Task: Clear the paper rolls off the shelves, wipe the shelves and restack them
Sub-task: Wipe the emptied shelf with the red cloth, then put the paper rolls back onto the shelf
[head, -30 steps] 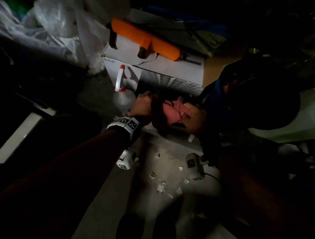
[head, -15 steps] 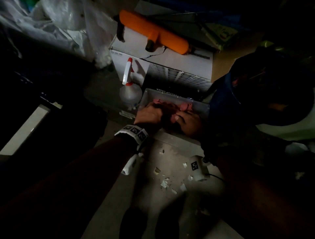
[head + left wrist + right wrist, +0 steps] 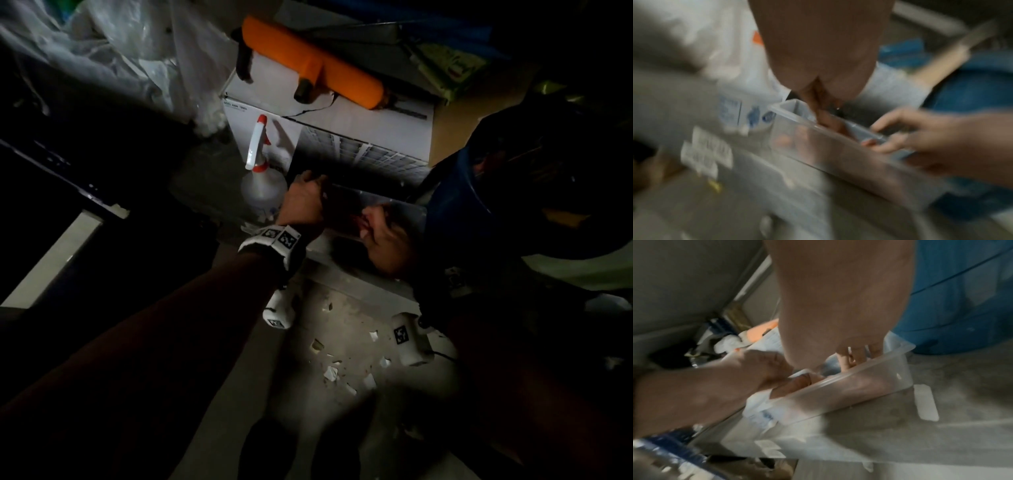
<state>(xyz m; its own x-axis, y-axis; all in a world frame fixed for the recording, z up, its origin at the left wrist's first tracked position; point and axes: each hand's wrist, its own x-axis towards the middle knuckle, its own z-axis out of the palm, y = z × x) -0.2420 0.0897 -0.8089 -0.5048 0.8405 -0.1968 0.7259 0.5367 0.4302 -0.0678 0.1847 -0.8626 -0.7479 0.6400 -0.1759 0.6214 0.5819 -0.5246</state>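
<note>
- I'm seeing both hands working at a clear plastic tub [image 3: 869,386] on the concrete floor [image 3: 346,346]; taking the tub as my ref pt.
- Left hand [image 3: 303,202] is sitting at the tub's left end, fingers dipping over the rim & inside; w/ the blur I can't tell if it's clenching anything.
- Right hand [image 3: 387,246] is reaching into the tub from the near side, fingers curling on a pink cloth [image 3: 368,219] inside.
- Spray bottle [image 3: 262,181] is standing upright just left of the tub, touching or nearly so.
- White box [image 3: 342,130] is standing right behind the tub, w/ an orange brush [image 3: 311,80] lying on top.
- Blue drum [image 3: 962,296] is rising just right of the tub.
- White scraps [image 3: 330,373] are lying on the floor in front of the tub.
- Paper rolls: I'm not making out any near the tub, too dark.
</note>
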